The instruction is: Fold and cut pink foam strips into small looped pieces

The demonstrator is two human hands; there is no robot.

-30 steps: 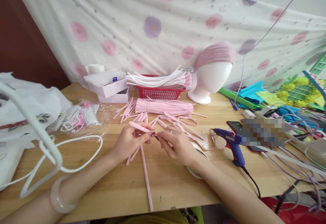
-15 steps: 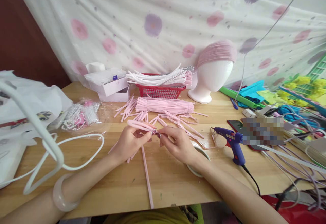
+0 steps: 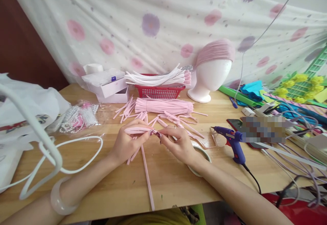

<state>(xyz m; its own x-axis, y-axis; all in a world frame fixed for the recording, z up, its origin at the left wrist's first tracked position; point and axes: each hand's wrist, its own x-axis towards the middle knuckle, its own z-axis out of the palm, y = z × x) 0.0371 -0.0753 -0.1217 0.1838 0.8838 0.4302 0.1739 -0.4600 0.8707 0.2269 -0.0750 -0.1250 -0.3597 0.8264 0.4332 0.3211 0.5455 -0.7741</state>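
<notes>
My left hand (image 3: 127,145) is closed around a bent pink pipe cleaner (image 3: 136,130), which forms a narrow loop between thumb and fingers. The fingertips of my right hand (image 3: 180,143) pinch right beside the left thumb, at the loop's end; the exact spot they grip is hidden. Below the hands a single straight pink pipe cleaner (image 3: 147,180) lies on the table, pointing at the front edge. Just behind the hands is a thick bundle of pink pipe cleaners (image 3: 166,106), with several loose and shorter pieces around it. A roll of tape (image 3: 206,155) lies partly under my right wrist.
A blue glue gun (image 3: 231,139) stands right of my hands, its cord running to the front edge. Behind are a red basket (image 3: 158,92) of white pipe cleaners and a foam head (image 3: 212,76). A white cable (image 3: 84,139) and bagged beads (image 3: 80,117) lie left.
My left hand has turned and lowered slightly, tipping the pink loop flatter. Both hands stay together at its end. The camera view has shifted slightly.
</notes>
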